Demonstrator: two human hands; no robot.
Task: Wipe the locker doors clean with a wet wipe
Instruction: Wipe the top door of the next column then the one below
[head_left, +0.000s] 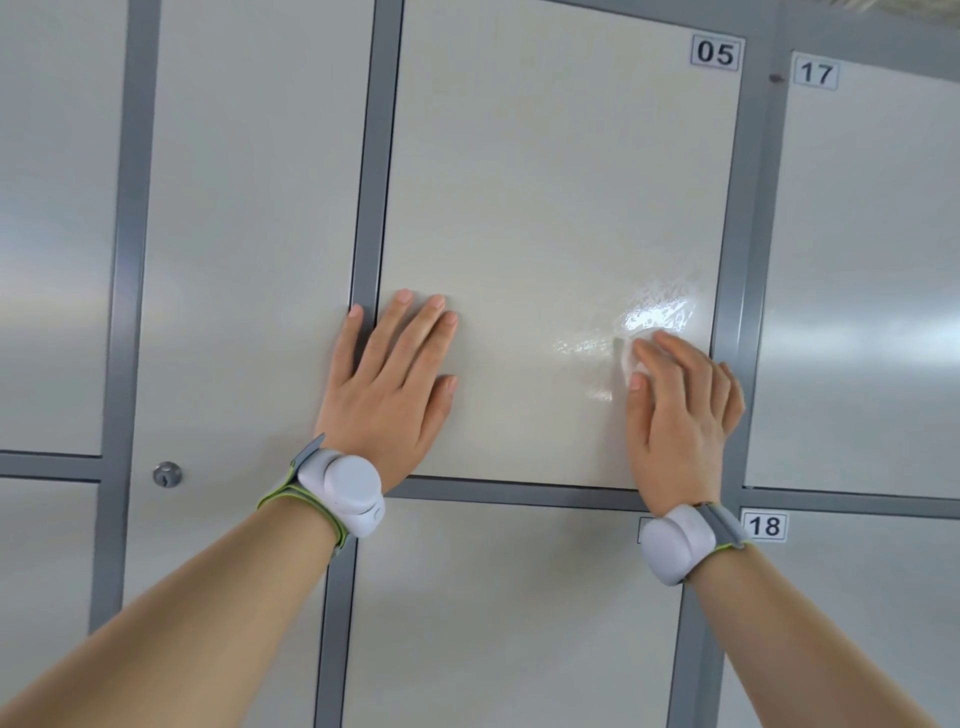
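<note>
Your left hand (395, 374) lies flat, fingers spread, bracing door 05 (545, 171). Your right hand (680, 410) presses the bunched wet wipe (635, 360) to its lower right. Only a small wet patch (657, 312) glistens there; judged early, most of this door and doors 17 (872, 291) and 18 (852, 613) look dry.

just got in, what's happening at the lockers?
A person is wiping locker door 05. The right hand presses a white wet wipe against the lower right part of the door, and a glossy wet patch shows just above it. The left hand lies flat and open on the door's lower left, its little finger over the grey frame. The rest of door 05 looks dry, as do doors 17 and 18.
</note>
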